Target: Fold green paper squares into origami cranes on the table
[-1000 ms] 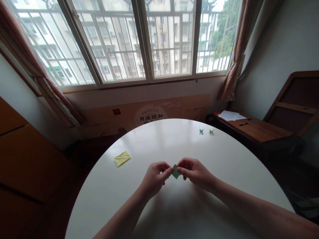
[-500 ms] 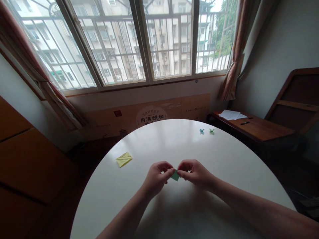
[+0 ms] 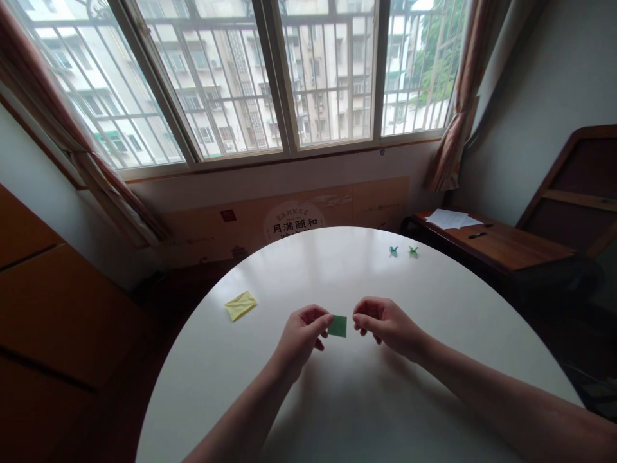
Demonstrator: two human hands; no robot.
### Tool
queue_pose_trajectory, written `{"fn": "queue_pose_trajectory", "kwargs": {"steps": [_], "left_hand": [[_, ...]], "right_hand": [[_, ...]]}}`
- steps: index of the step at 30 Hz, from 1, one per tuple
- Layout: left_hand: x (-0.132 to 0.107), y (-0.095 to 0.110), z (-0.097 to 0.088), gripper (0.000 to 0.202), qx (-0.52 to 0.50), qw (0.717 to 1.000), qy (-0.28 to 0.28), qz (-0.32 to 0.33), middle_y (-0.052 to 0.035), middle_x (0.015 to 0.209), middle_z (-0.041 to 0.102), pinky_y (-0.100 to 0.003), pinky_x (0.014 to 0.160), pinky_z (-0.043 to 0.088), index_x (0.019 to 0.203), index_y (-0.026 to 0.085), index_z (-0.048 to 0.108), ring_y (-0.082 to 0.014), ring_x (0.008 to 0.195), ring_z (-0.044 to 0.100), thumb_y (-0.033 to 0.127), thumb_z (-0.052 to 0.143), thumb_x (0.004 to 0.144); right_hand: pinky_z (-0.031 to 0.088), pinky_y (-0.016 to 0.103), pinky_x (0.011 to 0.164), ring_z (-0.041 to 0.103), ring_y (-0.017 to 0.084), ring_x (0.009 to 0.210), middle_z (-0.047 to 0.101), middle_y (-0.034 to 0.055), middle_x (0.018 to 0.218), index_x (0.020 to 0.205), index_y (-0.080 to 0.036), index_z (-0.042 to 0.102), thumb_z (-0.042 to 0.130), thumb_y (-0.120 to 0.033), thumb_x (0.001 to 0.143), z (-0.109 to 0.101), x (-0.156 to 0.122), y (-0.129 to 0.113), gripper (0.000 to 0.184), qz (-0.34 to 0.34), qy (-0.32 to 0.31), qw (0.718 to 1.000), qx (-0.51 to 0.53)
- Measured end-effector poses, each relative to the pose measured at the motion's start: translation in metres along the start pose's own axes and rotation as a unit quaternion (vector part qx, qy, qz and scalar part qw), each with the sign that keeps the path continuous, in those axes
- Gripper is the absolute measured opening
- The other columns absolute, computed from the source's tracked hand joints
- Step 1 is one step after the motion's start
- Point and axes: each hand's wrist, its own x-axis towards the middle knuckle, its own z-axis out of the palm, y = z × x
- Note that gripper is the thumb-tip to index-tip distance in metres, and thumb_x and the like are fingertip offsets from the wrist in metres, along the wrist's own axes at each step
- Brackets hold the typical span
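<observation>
A small green square of paper (image 3: 338, 326) is pinched by its left edge between the thumb and fingers of my left hand (image 3: 303, 334), held above the white table. Just to the right of the paper is my right hand (image 3: 388, 326), separated from it by a narrow gap. Its thumb and forefinger are drawn together at the tips, and nothing shows between them. On the table, left of my hands, lies a folded yellow paper packet (image 3: 241, 306).
Two small folded paper figures, one blue (image 3: 394, 251) and one green (image 3: 413, 251), stand near the far edge of the round white table (image 3: 216, 399). Beyond it at right, a wooden bench (image 3: 525, 247) bears white sheets (image 3: 452, 219) and a black pen (image 3: 477, 235). A barred window is ahead.
My right hand has let go of the green paper and moved slightly right. The paper, kept in my left hand, has turned and now shows more of its face.
</observation>
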Motion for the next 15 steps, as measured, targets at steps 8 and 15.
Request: {"fn": "queue_pose_trajectory", "kwargs": {"steps": [8,15], "left_hand": [[-0.0015,0.0025,0.0033,0.027,-0.034,0.998,0.015,-0.045,-0.0013,0.066,0.056,-0.017,0.044,0.039,0.077,0.014,0.063,-0.0116,0.06,0.05,0.039,0.072,0.073],[-0.0011,0.0005,0.005,0.026,-0.039,0.997,0.002,-0.066,0.0009,0.062,0.054,-0.017,0.043,0.038,0.078,0.014,0.063,-0.01,0.056,0.047,0.039,0.072,0.073]], "right_hand": [[0.047,0.022,0.046,0.068,0.02,0.078,0.072,0.0082,0.091,0.113,-0.017,0.062,0.066,-0.04,0.09,0.004,-0.0029,0.0025,0.034,0.004,-0.019,1.0,0.024],[0.048,0.022,0.045,0.068,0.022,0.08,0.072,0.0087,0.092,0.111,-0.017,0.065,0.067,-0.036,0.089,0.0056,-0.003,0.0031,0.029,-0.021,0.001,1.0,0.016]]}}
